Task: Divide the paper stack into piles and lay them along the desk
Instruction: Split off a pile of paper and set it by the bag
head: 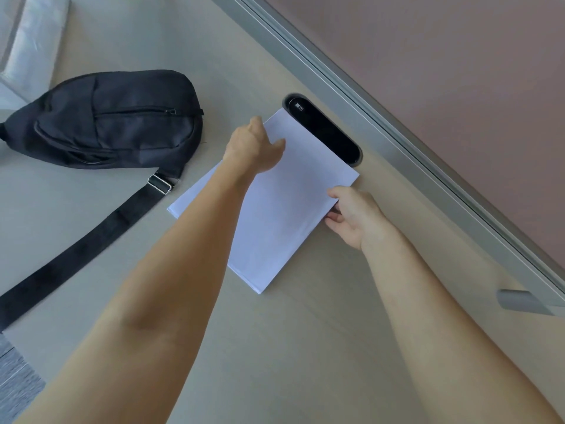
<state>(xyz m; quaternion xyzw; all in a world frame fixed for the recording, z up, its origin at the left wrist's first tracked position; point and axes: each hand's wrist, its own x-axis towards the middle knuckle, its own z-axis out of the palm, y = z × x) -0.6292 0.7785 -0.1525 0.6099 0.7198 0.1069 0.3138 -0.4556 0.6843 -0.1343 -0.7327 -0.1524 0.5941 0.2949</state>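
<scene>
A stack of white paper (284, 209) lies slanted on the pale wooden desk (305, 347), its far corner overlapping a black oval cable port. My left hand (253, 145) grips the stack's far left edge, thumb lying on the top sheet. My right hand (351, 214) holds the right edge, with the thumb on top and the fingers tucked under the sheets. My left forearm crosses over the left part of the stack and hides it.
A black sling bag (110, 120) lies left of the paper, its strap (76, 252) running to the near left edge. The black oval port (324, 127) sits by the grey partition rail (397, 142). A grey bracket (526, 301) sticks out at right.
</scene>
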